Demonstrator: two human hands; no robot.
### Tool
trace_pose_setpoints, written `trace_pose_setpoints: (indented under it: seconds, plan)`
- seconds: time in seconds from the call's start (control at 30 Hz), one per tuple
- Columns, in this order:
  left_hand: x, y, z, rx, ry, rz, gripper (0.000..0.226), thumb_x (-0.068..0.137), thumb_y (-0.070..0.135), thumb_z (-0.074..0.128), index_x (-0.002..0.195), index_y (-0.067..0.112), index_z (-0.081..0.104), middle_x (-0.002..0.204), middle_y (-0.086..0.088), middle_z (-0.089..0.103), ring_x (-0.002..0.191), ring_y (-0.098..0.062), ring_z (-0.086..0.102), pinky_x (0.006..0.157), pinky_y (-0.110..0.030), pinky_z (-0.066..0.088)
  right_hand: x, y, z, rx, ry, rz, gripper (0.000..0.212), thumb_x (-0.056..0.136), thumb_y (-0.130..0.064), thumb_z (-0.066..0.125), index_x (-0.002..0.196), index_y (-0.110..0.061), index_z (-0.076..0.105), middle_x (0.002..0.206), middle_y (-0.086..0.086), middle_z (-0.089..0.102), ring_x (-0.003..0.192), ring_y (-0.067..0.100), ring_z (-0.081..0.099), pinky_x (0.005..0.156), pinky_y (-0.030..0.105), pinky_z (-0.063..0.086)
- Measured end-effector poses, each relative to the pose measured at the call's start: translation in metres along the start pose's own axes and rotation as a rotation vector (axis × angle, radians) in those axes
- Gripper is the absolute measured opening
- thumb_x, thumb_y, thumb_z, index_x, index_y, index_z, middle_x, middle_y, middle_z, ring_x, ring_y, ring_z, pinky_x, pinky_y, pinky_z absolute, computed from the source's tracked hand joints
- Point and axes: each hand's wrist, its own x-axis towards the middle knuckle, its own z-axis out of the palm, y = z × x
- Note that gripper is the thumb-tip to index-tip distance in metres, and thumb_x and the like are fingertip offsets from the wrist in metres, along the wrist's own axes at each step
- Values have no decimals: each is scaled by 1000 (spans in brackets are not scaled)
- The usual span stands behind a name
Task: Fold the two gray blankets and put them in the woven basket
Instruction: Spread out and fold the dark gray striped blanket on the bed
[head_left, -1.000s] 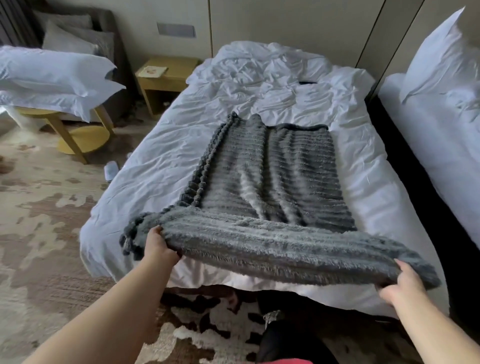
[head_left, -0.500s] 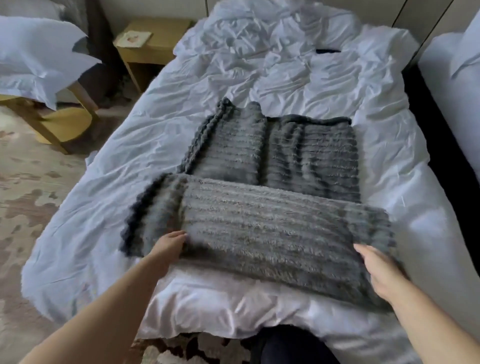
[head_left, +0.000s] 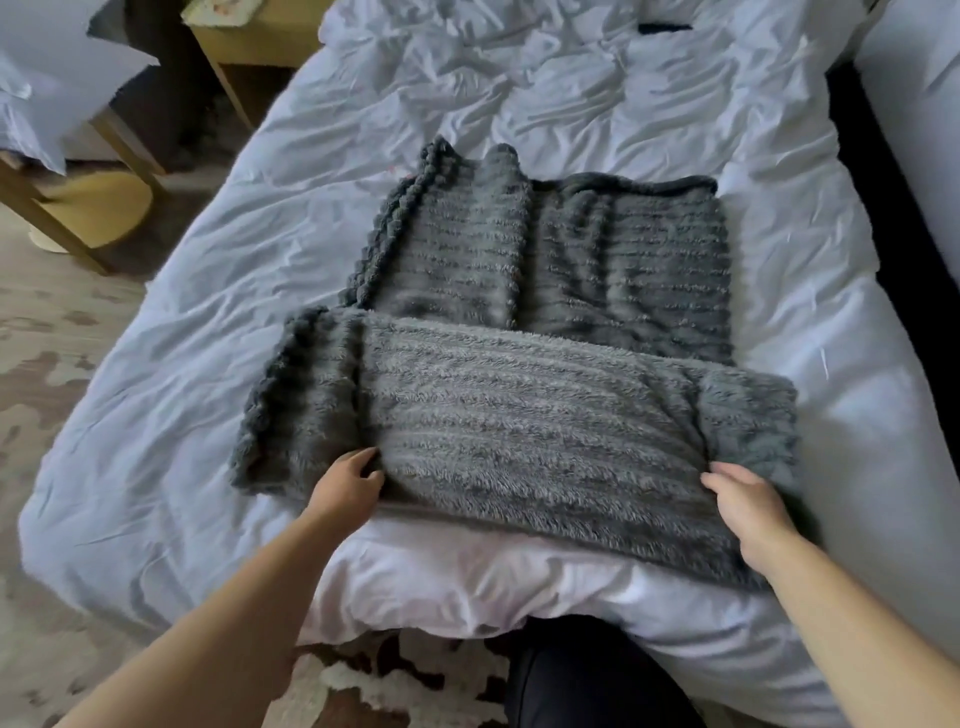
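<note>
One gray ribbed fleece blanket (head_left: 550, 270) with a bobble trim on its left edge lies lengthwise on the white bed (head_left: 171, 415). Its near part is folded back over itself into a wide band (head_left: 524, 415) across the foot of the bed. My left hand (head_left: 345, 483) pinches the band's near left corner between thumb and curled fingers. At the band's near right end, my right hand (head_left: 748, 501) grips the blanket with its fingers curled over the pile. No second blanket and no woven basket are in view.
A second white bed (head_left: 914, 119) runs along the right, across a dark gap. At the left stand a yellow wooden table (head_left: 98, 208) carrying white pillows (head_left: 62, 78) and a wooden nightstand (head_left: 249, 36). Patterned carpet (head_left: 57, 332) covers the floor.
The lifted near end of the blanket has been carried forward and laid down on the rest of it. Both hands came down to the bed with it, and the camera moved closer.
</note>
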Motion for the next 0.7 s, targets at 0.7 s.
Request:
trace_pose_setpoints:
  seconds: [0.7]
  plan:
    - [9,-18,-26,-1492,-52,-601,49,85,64,50,105,20,55,85,-5,51,73,-20,50,73,-34,42,-24,37,-7,1104,-105,481,64,84,-63,54,133,-21,53,137,11,54,112,31,54,101,50,38]
